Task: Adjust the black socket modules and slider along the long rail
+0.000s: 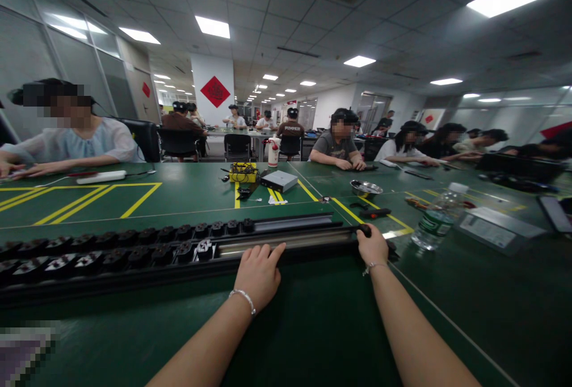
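A long black rail [286, 239] lies across the green table in front of me, its left part filled with a row of several black socket modules [134, 247]. My left hand [259, 274] rests on the rail's near edge, fingers curled over it, close to the last module. My right hand [372, 247] is closed around the rail's right end. Both wrists wear thin bracelets.
A second rail [292, 222] lies just behind. A clear water bottle [435, 214] lies at the right beside a grey flat box [496, 227]. A metal bowl [365, 187], a yellow case [243, 172] and a grey device [279, 180] stand farther back. Other people sit around the table.
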`<state>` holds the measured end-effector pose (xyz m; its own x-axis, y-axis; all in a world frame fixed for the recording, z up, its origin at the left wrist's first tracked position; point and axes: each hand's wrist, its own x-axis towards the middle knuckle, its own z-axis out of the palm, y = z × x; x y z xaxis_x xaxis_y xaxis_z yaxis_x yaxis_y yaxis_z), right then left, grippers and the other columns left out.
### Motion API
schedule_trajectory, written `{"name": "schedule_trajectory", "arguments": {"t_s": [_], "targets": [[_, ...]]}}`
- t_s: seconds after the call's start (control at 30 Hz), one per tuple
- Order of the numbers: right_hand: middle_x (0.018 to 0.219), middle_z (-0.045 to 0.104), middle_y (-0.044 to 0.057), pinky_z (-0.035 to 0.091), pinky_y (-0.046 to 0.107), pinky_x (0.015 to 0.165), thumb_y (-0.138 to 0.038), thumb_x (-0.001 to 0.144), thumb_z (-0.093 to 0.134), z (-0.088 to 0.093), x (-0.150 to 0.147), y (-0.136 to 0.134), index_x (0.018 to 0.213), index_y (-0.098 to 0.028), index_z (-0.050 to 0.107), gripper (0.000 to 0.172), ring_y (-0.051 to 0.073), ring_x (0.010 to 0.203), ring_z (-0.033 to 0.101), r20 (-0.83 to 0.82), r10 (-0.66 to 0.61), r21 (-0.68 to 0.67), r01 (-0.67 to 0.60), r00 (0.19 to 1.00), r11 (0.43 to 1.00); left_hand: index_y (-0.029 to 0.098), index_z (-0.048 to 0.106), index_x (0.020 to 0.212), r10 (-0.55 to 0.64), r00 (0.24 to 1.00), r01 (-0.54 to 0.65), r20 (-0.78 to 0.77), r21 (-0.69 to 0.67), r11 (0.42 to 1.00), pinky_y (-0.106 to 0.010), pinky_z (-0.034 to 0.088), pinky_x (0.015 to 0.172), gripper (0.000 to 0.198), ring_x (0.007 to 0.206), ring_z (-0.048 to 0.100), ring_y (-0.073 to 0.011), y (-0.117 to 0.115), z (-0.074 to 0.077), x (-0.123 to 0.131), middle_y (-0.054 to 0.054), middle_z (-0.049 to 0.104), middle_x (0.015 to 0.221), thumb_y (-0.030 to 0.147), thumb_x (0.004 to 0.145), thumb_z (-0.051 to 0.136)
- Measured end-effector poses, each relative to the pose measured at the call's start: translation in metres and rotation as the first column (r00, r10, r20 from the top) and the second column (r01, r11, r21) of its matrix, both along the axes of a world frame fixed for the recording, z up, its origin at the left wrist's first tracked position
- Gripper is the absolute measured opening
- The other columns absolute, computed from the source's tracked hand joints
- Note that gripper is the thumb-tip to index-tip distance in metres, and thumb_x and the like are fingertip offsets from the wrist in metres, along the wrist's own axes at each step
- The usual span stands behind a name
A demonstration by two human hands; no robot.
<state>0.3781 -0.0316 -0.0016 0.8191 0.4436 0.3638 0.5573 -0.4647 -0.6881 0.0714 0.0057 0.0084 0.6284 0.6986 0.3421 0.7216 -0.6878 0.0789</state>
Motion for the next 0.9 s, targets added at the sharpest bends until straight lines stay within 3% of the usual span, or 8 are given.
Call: {"name": "schedule_trajectory", "arguments": {"t_s": [0.9], "targets": [[0.104, 0.059, 0.012, 0.039, 0.035, 0.085, -0.032, 0.074, 0.044, -0.0001, 0.0017, -0.0014, 0.108, -0.013, 0.056, 0.041, 0.025, 0.095, 0.052, 0.038, -0.003, 0.001, 0.003, 0.999, 1.000, 0.032, 0.035, 0.128, 0.007, 1.000, -0.007, 0.001, -0.032, 0.999, -0.034, 0.030, 0.085, 0.054, 0.095, 0.045, -0.0197, -0.0033, 0.0052, -0.0001, -0.003, 0.053, 0.101, 0.020, 0.076, 0.045]]}}
